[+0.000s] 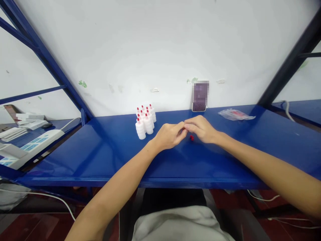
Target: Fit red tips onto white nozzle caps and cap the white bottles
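My left hand [171,135] and my right hand [202,130] meet fingertip to fingertip above the middle of the blue table. Both are closed in a pinch. Whatever lies between the fingertips is hidden or too small to make out. Just below my right fingers, a few small red caps [192,137] lie on the table in a tight cluster. To the left of my left hand, several white plastic bottles [140,131] with red tips stand upright, close together in a group.
On the blue table [105,154], a phone [200,97] leans against the wall at the back. A clear plastic bag [236,114] with something red inside lies at the back right. Blue frame posts rise on both sides. A white power strip [37,147] sits on the left.
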Tool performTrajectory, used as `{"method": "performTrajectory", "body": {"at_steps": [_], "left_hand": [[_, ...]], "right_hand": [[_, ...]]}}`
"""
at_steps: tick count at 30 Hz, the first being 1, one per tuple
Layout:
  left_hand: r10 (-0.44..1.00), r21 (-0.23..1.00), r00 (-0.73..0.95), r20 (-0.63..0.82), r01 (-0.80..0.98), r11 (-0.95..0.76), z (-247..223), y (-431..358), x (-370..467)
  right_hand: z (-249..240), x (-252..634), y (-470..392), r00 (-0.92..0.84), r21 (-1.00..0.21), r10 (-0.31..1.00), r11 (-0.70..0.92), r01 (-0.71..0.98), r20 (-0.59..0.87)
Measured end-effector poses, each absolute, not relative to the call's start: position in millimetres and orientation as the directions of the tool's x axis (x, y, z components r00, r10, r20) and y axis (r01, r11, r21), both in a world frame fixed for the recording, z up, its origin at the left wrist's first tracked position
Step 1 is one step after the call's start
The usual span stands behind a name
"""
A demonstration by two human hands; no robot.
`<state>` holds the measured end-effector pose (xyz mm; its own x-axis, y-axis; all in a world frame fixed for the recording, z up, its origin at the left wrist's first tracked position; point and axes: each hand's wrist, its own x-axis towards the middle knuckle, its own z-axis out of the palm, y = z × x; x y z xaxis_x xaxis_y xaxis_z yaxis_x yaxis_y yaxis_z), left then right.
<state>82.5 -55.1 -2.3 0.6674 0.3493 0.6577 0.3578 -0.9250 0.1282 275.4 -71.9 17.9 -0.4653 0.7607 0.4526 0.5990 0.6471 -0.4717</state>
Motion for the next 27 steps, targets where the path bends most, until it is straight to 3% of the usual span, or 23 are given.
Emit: {"method": "performTrajectory", "body": {"at_steps": [7, 15, 19, 23, 27], "left_hand": [[0.378, 0.172, 0.657, 0.652, 0.358, -0.918, -8, -54, 84], [0.516, 0.434, 0.679, 0.523, 0.309, -0.846, 3, -68, 78], [0.676, 0.507, 0.631, 0.381, 0.468, -0.724, 16, -80, 37], [0.838, 0.434, 0.505, 0.205, 0.721, -0.54, 17, -84, -14], [0.907, 0.342, 0.382, 0.178, 0.84, -0.42, 8, -82, -40]], "right_hand": [[19, 275, -73, -0.498, -0.457, 0.74, 0.672, 0.583, 0.452], [19, 272, -75, -0.515, -0.467, 0.71, 0.704, 0.535, 0.481], [15, 272, -69, -0.42, -0.471, 0.767, 0.634, 0.613, 0.485], [9, 271, -61, -0.273, -0.507, 0.824, 0.53, 0.679, 0.496], [5, 269, -62, -0.191, -0.552, 0.836, 0.493, 0.673, 0.514]]}}
